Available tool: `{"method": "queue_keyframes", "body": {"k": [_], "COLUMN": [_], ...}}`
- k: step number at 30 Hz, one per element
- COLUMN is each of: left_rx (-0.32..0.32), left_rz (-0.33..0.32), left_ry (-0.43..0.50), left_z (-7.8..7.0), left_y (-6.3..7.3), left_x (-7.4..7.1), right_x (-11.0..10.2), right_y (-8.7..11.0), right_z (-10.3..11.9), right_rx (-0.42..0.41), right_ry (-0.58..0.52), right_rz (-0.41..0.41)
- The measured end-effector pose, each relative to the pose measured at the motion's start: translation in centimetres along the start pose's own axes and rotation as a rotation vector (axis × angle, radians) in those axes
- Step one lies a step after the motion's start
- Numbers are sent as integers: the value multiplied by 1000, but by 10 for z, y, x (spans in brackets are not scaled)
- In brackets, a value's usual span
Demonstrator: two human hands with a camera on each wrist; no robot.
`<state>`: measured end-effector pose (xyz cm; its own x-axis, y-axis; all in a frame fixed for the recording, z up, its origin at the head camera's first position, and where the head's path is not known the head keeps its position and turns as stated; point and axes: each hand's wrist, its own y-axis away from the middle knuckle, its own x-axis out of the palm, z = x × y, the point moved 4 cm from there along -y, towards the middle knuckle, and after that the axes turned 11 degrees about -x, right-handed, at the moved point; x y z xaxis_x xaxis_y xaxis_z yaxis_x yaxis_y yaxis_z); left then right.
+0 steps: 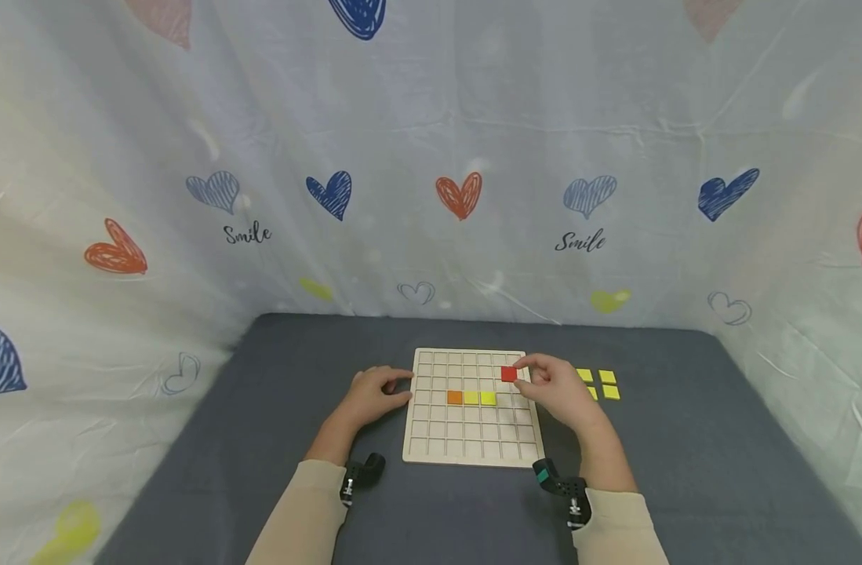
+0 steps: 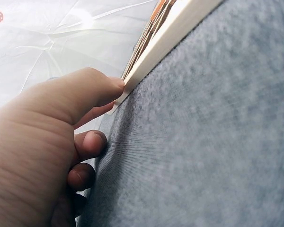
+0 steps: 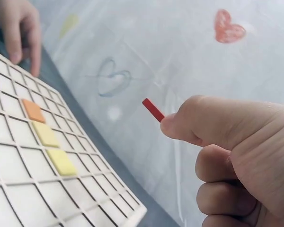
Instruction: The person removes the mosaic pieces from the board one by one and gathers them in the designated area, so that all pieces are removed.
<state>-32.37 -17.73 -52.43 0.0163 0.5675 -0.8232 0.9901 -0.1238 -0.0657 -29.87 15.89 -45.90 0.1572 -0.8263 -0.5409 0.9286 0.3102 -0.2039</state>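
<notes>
A wooden grid board (image 1: 466, 450) lies on the dark cloth, with an orange tile (image 1: 455, 398) and two yellow tiles (image 1: 479, 399) in a row across its middle cells. Thumb and index finger of my right hand (image 1: 559, 392) pinch a thin red square tile (image 1: 509, 374) by its edge, over the board's upper right part. In the right wrist view the red tile (image 3: 153, 109) appears edge-on, its other fingers curled below. My left hand (image 1: 372, 394) rests at the board's left side, thumb and index fingertips touching the rim (image 2: 146, 56).
Several loose yellow tiles (image 1: 607, 377) lie on the cloth right of the board, partly behind the right hand. The grey-blue table cloth (image 1: 466, 510) spreads all around. A white curtain (image 1: 402, 118) printed with hearts stands behind it and along the sides.
</notes>
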Motion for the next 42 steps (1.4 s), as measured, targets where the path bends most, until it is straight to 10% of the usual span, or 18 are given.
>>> {"method": "queue_keyframes", "body": {"k": [16,42], "left_rx": [12,16], "left_rz": [-3,0], "left_ry": [-9,-14], "left_z": [1,2], "left_y": [-2,-2], "left_x": [0,0], "right_x": [-37,-28], "right_y": [18,26], "right_z": [-42,-72], "right_rx": [111,257], "right_ry": [8,95], "right_rz": [47,104]}}
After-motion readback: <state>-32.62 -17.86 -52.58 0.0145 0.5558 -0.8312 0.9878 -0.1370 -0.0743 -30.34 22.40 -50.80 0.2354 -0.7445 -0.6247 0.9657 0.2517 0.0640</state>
